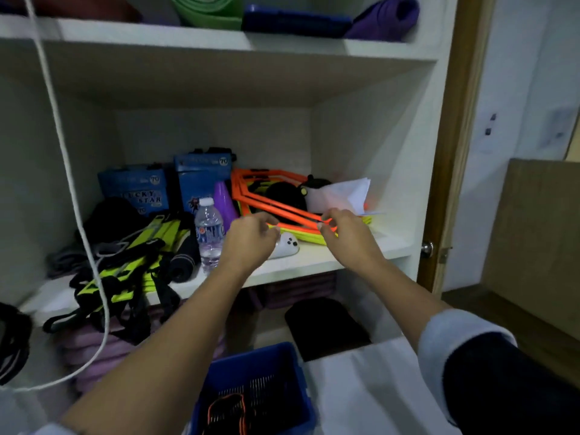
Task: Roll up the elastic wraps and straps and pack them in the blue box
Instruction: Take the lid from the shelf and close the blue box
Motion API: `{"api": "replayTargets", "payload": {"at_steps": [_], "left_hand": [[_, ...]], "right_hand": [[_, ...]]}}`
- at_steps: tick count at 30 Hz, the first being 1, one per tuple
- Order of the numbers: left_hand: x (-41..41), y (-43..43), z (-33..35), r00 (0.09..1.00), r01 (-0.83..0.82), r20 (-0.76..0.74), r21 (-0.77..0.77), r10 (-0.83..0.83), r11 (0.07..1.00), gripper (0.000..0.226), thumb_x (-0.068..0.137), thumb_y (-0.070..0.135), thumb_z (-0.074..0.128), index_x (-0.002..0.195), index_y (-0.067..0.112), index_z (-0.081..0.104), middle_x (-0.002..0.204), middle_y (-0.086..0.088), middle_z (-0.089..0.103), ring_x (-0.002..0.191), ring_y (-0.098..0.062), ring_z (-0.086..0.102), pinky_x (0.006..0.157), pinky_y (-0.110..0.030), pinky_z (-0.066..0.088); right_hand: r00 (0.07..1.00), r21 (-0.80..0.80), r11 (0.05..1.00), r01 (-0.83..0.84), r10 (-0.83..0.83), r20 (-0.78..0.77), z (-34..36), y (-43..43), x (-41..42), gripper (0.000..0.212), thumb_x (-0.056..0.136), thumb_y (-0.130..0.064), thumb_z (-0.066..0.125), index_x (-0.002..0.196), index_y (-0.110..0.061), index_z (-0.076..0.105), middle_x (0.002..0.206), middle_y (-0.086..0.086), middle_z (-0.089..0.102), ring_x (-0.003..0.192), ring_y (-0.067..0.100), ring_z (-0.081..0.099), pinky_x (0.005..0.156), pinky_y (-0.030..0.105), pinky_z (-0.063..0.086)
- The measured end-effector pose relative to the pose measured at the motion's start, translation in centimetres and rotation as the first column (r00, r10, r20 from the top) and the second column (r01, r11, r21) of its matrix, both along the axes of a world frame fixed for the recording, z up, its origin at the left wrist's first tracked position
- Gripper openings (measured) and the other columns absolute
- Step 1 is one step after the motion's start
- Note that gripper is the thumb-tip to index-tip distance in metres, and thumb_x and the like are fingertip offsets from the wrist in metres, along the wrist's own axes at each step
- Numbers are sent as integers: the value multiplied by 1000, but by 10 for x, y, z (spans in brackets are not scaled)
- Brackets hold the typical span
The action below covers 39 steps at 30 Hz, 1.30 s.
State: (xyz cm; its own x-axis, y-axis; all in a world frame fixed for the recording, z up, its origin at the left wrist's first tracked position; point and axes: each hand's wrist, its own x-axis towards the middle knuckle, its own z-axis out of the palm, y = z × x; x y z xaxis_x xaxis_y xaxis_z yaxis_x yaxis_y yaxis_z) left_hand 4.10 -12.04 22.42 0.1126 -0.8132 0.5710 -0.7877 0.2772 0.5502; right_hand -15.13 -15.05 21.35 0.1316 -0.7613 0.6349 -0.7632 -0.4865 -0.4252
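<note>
A person stands at an open white cupboard and reaches both bare arms to its middle shelf [317,262]. The left hand [251,238] has its back to the camera and its fingers curled; whether it holds anything cannot be told. The right hand [343,229] pinches thumb and forefinger on the front edge of a stack of orange frames [273,205], which lies on the right half of the shelf over yellow-green sheets. Just beyond the left hand lies a small white object with black dots [287,244]. A tangle of yellow-green and black straps [125,271] sprawls over the left half of the shelf and hangs past its front edge, with a rolled black wrap [183,257] lying beside it. An upright water bottle [208,233] stands between the straps and the left hand, a purple cone [224,199] behind it, and two blue cartons [135,189] against the back wall. The blue box [276,351] sits low in the view, close to the person and between the forearms, with black and orange wraps [226,409] already inside. A white cord [77,211] hangs down across the left side. Rolled green and purple mats [207,9] lie on the shelf above. The picture is dim and slightly blurred.
</note>
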Motion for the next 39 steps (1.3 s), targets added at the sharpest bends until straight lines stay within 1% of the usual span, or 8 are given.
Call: {"api": "replayTargets", "payload": {"at_steps": [5, 10, 15, 20, 26, 30, 34, 39], "left_hand": [[-13, -10, 75, 995, -72, -76, -184, 59, 980, 24, 87, 29, 59, 105, 16, 66, 93, -4, 66, 86, -17, 58, 72, -23, 39], [-15, -32, 138, 977, -173, -174, -304, 124, 937, 34, 87, 37, 57, 113, 14, 60, 108, -11, 60, 101, -25, 57, 84, -30, 44], [-25, -46, 197, 954, -225, -270, -345, 133, 911, 49, 89, 43, 53, 127, 13, 48, 127, -12, 48, 122, -28, 42, 101, -42, 40], [-31, -57, 248, 934, -247, -334, -342, 129, 907, 64, 90, 49, 48, 141, 13, 32, 140, -13, 39, 134, -29, 25, 103, -41, 31], [-31, -70, 299, 933, -250, -314, -218, 175, 943, 67, 93, 54, 38, 147, 18, 21, 144, -18, 36, 140, -31, 10, 107, -45, 24], [-35, -79, 313, 957, -186, -246, -123, 151, 975, 61, 95, 54, 29, 147, 21, 24, 146, -12, 39, 142, -33, 8, 111, -43, 17], [-37, -88, 315, 961, -197, -213, -87, 175, 977, 62, 96, 54, 25, 141, 14, 36, 142, -14, 43, 137, -36, 21, 110, -41, 21], [-37, -82, 313, 937, -208, -324, -212, 132, 955, 55, 94, 52, 37, 126, 10, 54, 124, -14, 57, 121, -32, 47, 102, -36, 37]], "right_hand": [[987, -112, 991, 78, -61, 148, 64, -21, -24, 37, 92, -25, 52, 123, -4, 49, 120, 20, 52, 113, 35, 49, 96, 40, 37], [969, -197, 974, 111, -63, 239, 126, -52, -43, 56, 95, -30, 49, 138, 1, 32, 136, 23, 38, 127, 37, 34, 103, 37, 26], [935, -154, 986, 57, 1, 355, 188, -83, -47, 66, 97, -40, 41, 146, -3, 18, 148, 22, 26, 137, 36, 25, 110, 42, 24], [868, -142, 989, -25, 92, 487, 246, -107, -35, 73, 96, -49, 37, 148, -3, 13, 153, 20, 20, 141, 34, 20, 115, 43, 20], [841, -107, 993, -57, 105, 530, 302, -126, -16, 74, 96, -51, 35, 146, 0, 16, 149, 21, 30, 138, 34, 26, 112, 38, 21], [849, -93, 988, -120, 151, 507, 316, -133, -6, 67, 97, -48, 35, 143, 1, 25, 146, 21, 36, 136, 34, 32, 109, 35, 25], [827, -97, 988, -117, 151, 541, 317, -139, -6, 53, 97, -40, 42, 132, -1, 41, 135, 17, 49, 127, 30, 43, 99, 31, 33], [759, -178, 983, -43, 148, 634, 313, -130, -12, 39, 93, -37, 52, 115, -4, 53, 123, 12, 55, 118, 24, 48, 91, 24, 32]]}}
